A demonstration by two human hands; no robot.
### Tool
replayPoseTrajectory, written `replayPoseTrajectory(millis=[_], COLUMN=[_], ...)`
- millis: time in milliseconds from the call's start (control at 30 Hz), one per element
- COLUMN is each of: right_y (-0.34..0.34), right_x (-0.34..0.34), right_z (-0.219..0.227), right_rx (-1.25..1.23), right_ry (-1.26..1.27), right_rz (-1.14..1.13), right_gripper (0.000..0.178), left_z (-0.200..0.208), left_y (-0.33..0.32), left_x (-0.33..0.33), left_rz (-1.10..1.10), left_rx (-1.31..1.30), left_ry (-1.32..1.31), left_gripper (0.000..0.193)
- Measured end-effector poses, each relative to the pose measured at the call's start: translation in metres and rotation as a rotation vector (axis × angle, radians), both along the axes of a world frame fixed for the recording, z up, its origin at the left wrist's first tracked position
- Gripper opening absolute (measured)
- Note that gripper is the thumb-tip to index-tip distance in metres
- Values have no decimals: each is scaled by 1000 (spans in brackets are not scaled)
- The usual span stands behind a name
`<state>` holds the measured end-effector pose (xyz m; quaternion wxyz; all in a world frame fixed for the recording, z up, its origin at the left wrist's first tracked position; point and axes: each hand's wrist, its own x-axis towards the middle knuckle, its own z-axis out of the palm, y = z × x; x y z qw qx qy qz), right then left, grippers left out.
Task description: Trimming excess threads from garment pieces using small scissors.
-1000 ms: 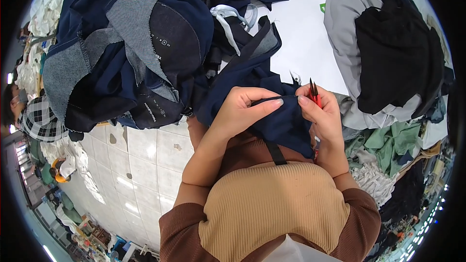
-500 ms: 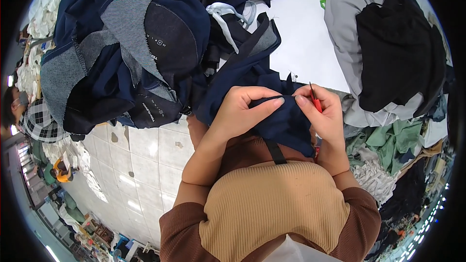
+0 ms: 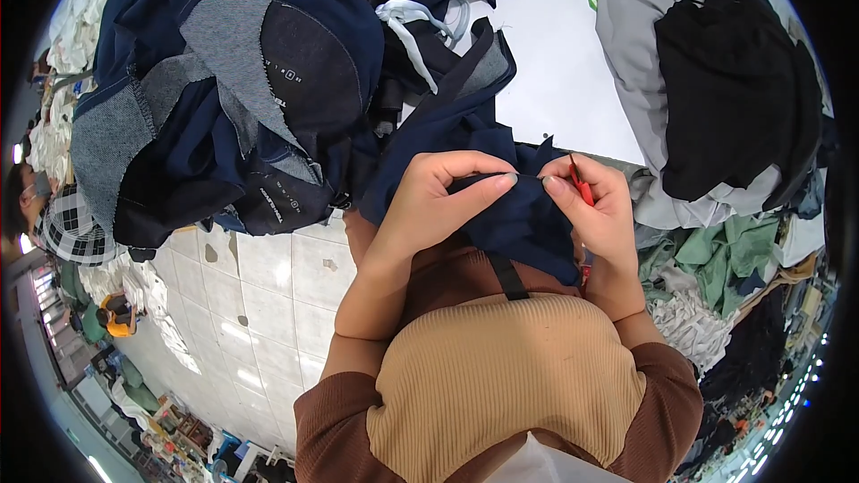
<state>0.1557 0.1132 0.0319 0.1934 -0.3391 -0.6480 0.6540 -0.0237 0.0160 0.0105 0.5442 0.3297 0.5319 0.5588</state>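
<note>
Across my lap and the table edge lies a navy garment [image 3: 523, 228]. My left hand [image 3: 447, 201] is closed in a pinch at its upper edge, thumb against forefinger. Just to the right, my right hand [image 3: 595, 206] pinches too, fingertips a short gap from the left ones. A thin dark line, a thread or a narrow fabric edge, runs between both pinches; I cannot tell which. Tucked in my right hand is a pair of red-handled thread snips [image 3: 583, 191], its dark blade pointing up. The fingers hide most of the snips.
A large heap of navy and grey garments [image 3: 224, 63] fills the left of the white table [image 3: 564, 54]. Pale blue-white strips [image 3: 413, 36] lie beside it. Black cloth [image 3: 734, 98] rests over grey fabric [image 3: 626, 36] at right. A person in a checked top [image 3: 72, 224] is at far left.
My left hand has shifted slightly up and left, and the gap between the fingertips has widened. A thin line now shows there, where a broader navy edge was.
</note>
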Motion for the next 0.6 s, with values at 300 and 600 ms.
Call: replayPoseTrajectory(millis=[300,600], right_y=[-4,-6], right_x=[-1,1], right_z=[7,3], right_rx=[-24,111], right_ry=[70,11], right_rz=[-12,-28], right_gripper=[10,4], left_z=[0,2], left_y=[-2,-3], left_x=[4,5], left_rz=[28,47], left_rx=[11,43], left_ry=[-10,2], left_gripper=[13,12])
